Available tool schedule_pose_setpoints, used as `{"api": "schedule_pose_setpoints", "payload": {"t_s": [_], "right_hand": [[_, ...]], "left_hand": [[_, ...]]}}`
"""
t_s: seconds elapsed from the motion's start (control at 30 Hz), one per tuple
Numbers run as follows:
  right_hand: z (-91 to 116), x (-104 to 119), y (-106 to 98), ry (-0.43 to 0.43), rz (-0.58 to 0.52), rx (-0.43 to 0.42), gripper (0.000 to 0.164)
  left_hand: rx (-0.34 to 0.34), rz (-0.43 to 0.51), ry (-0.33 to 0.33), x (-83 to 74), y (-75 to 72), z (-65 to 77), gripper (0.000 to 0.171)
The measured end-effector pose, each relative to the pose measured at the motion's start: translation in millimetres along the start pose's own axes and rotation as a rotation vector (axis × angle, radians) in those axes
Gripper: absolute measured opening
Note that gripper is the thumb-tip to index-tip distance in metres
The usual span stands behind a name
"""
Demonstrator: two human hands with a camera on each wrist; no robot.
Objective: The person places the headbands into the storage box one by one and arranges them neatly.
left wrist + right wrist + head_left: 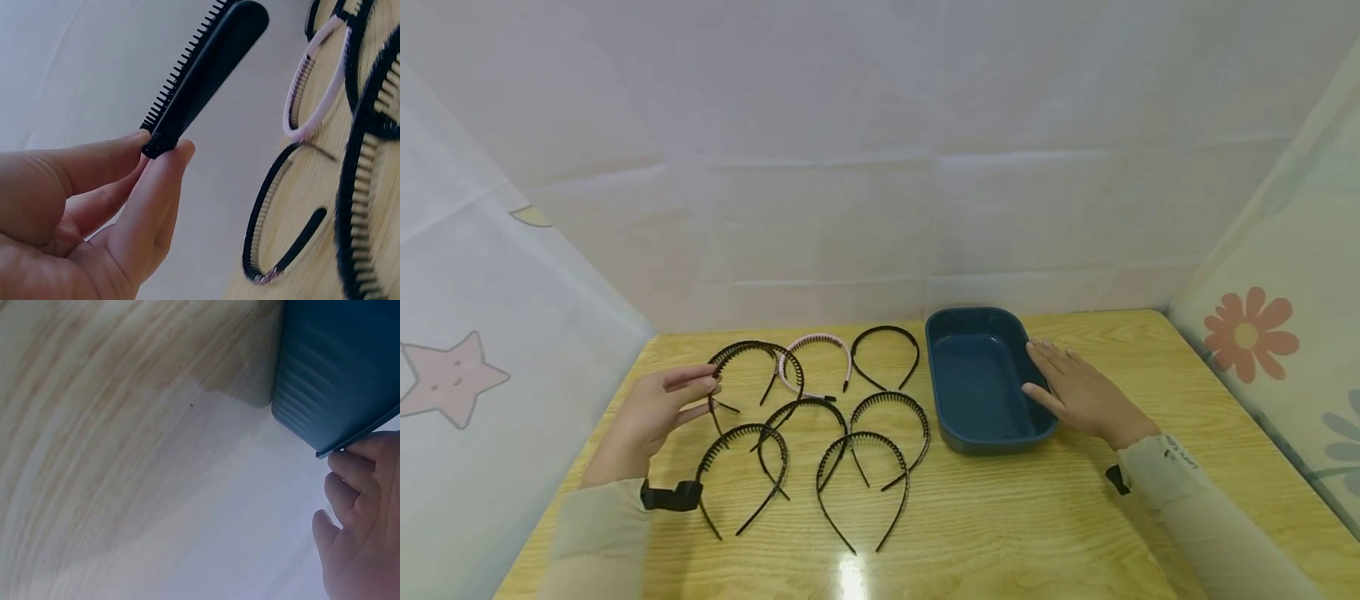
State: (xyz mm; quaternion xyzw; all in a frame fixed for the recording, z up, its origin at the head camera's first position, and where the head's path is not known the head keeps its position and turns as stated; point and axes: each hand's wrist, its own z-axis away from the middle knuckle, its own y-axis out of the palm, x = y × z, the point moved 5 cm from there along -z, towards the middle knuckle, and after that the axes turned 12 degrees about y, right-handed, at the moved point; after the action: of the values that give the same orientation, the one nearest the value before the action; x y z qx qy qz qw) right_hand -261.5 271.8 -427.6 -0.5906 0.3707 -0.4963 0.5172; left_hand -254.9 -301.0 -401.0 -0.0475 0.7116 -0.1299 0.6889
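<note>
My left hand (651, 408) pinches a black toothed headband (209, 69) between thumb and fingertips near one end, raised at the left of the table. Behind and below it lie a pink headband (320, 65) and another black headband (251, 237). On the right, my right hand (1078, 396) rests with extended fingers at the right rim of a deep blue plastic basin (934, 375). In the right wrist view, the fingertips touch the rim of this basin (337, 369) from outside. Nothing lies inside the basin.
Several more black headbands lie on the wooden table (985, 533), including one at the front (862, 434), one at the front left (745, 427) and one at the back (886, 327). Some overlap. White cloth walls (850, 208) enclose the table's back and sides.
</note>
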Motion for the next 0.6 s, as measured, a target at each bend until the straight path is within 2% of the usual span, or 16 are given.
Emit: {"api": "schedule_pose_setpoints", "payload": {"t_s": [0.3,0.6], "right_hand": [[-1,-1,3,-0.003,0.017,-0.004,0.076],[1,2,-1,-0.004,0.024,-0.008,0.076]], "left_hand": [[0.000,0.088,-0.009,-6.1,27.9,-7.1,0.061],[0.012,0.209,0.031,-13.9,56.9,-18.9,0.061]]}}
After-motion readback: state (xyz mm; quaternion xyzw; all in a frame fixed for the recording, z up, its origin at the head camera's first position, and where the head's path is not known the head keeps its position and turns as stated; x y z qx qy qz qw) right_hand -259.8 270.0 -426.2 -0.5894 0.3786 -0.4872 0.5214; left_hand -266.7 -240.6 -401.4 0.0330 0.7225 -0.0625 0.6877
